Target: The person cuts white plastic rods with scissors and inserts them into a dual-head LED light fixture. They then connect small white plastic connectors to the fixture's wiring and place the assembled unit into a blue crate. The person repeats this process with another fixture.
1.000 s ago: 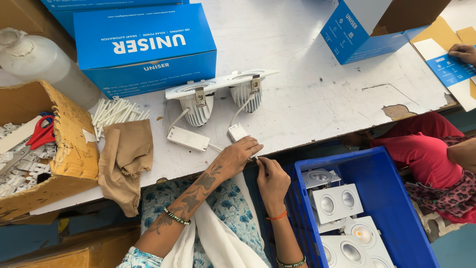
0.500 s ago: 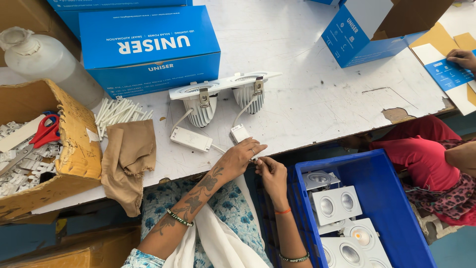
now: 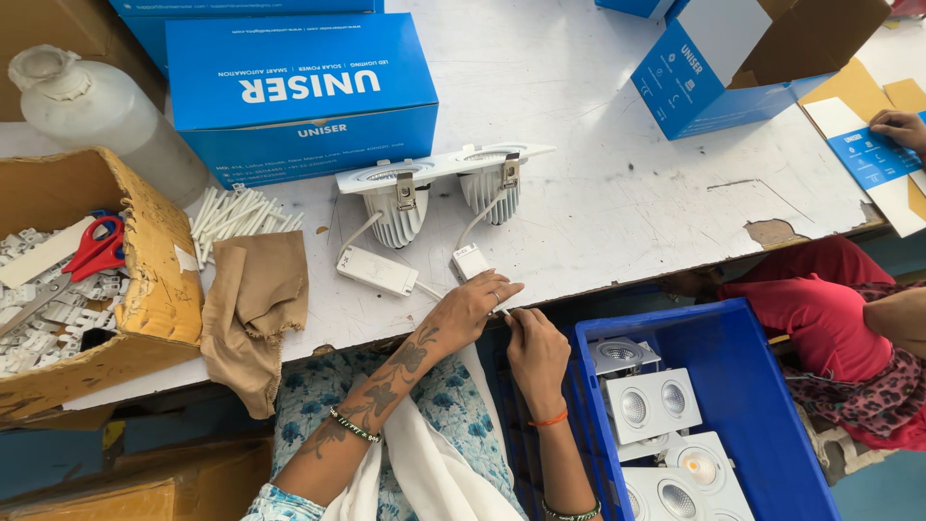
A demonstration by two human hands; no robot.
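Note:
A white twin downlight fixture (image 3: 434, 183) lies face down on the white table (image 3: 598, 203). Thin wires run from it to two small white driver boxes (image 3: 376, 270) (image 3: 471, 260). My left hand (image 3: 471, 309), on a tattooed forearm, rests at the table's front edge just below the right driver box. My right hand (image 3: 535, 349), with an orange band at the wrist, meets it fingertip to fingertip. Both hands pinch a thin white wire end (image 3: 504, 312) between them.
Blue cartons (image 3: 299, 92) (image 3: 694, 77) stand at the back, and a plastic bottle (image 3: 96, 111) at far left. A cardboard box (image 3: 145, 280) holds red scissors (image 3: 96, 246). Nearby lie a brown cloth (image 3: 256, 299) and white sleeves (image 3: 231, 212). A blue crate (image 3: 752, 386) holds white light fixtures. Another person (image 3: 820, 318) sits right.
Both hands stay together at the table edge with only small finger movements on the wire. The view has shifted slightly.

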